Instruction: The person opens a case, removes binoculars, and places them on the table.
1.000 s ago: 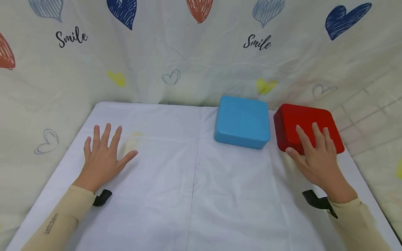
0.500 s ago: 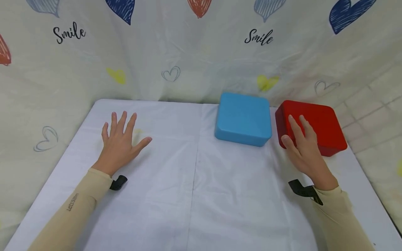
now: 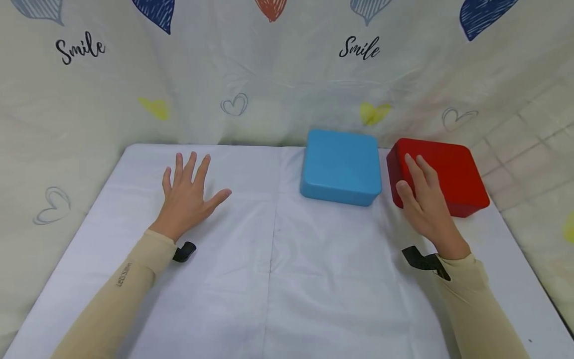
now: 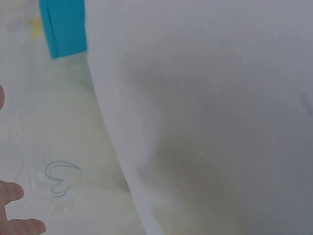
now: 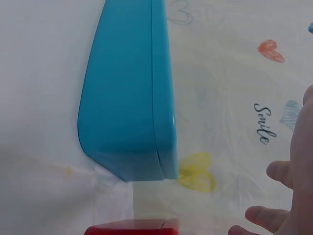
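A blue box [image 3: 341,167] with rounded corners lies flat near the table's far edge, right of the middle. Just to its right is a similar red box [image 3: 453,174], set at a slight angle. My right hand [image 3: 428,209] is held with fingers extended over the red box's left part, covering some of it; whether it touches cannot be told. In the right wrist view, a thin seam runs along the blue box's side [image 5: 120,88]. My left hand [image 3: 184,199] is spread above the table's left half, holding nothing.
A white cloth [image 3: 269,279] covers the table. Behind it hangs a pale curtain [image 3: 287,65] printed with hearts and "Smile", close to the table's back edge. Each wrist carries a black strap piece, as at the right wrist strap [image 3: 421,259].
My left hand has moved right and farther forward over the table. The right hand has shifted left and slightly forward across the red box. Both boxes stay in place; the view has shifted a little.
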`<state>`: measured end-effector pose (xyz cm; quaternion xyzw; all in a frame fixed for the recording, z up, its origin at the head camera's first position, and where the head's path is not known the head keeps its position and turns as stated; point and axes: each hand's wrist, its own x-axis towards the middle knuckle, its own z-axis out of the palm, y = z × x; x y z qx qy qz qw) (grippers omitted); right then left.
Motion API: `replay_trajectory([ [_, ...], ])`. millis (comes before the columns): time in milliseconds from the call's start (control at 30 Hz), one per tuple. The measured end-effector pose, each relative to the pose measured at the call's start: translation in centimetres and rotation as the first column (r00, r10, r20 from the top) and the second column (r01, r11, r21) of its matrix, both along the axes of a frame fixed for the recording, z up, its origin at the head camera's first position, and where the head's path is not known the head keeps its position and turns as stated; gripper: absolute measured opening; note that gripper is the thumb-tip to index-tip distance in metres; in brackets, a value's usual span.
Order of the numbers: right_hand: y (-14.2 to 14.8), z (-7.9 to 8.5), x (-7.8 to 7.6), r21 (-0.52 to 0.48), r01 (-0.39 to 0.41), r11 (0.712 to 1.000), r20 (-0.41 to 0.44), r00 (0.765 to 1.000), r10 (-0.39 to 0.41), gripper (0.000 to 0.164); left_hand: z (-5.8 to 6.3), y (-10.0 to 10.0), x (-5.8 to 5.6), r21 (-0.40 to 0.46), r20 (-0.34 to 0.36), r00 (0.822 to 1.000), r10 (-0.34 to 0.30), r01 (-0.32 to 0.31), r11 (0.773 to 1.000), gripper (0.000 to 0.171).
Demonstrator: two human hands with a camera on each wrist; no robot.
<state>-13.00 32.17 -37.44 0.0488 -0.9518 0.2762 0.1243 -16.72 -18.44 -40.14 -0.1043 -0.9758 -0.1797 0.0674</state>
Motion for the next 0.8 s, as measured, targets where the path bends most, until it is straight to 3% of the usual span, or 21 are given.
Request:
replay_trajectory([
  [300, -1.0, 0.3, -1.1, -0.002, -0.014, 1.0, 0.029, 1.0, 0.014, 0.072, 0.2, 2.1, -1.4, -0.033, -0.002, 0.999, -0.032, 0.032, 0.999, 0.096],
  [800, -1.4, -0.5, -2.6, -0.018, -0.025, 1.0, 0.036, 0.999, 0.025, 0.072, -0.1, 6.9, -4.1, 0.012, -0.018, 0.997, -0.077, 0.077, 0.997, 0.097],
])
